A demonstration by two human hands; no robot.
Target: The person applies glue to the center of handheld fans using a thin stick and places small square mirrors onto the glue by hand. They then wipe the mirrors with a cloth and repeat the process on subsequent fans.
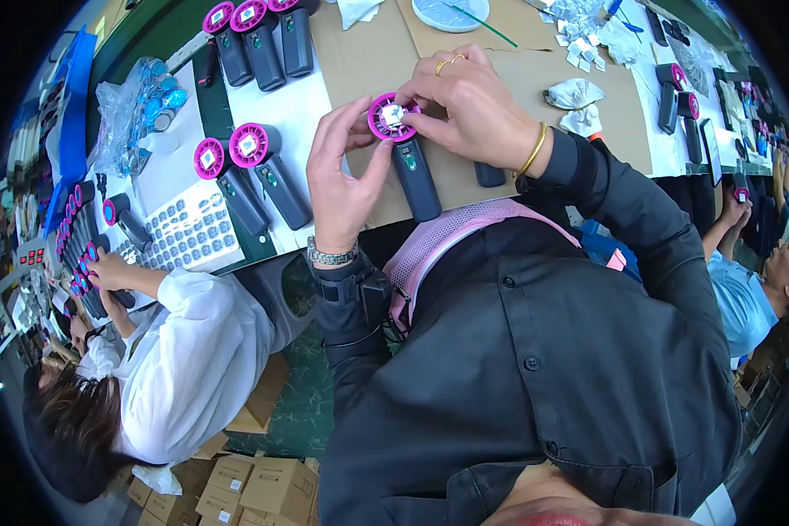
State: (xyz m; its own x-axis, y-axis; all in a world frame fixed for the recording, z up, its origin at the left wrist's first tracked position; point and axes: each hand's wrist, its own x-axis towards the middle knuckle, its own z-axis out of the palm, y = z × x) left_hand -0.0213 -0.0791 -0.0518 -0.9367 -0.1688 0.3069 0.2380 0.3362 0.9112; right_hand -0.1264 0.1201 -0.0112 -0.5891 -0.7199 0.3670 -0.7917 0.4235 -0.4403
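A handheld fan (416,180) with a dark grey handle and a round pink head lies in front of me, handle toward my body. My left hand (346,175) curves around the left side of its head, thumb and fingers touching the rim. Over the head's centre is a small white square pad (392,115). My right hand (473,110) pinches at this pad with thumb and fingertips; the exact contact is partly hidden by the fingers. Another dark handle (489,174) lies below my right wrist, its upper end hidden.
Two similar fans (250,146) lie at left, and three more (259,53) farther back. A sheet of dark parts (188,232) and a plastic bag (118,123) are at left. White squares (585,54) lie far right, near a white cloth bundle (574,93). A co-worker (193,359) sits at left.
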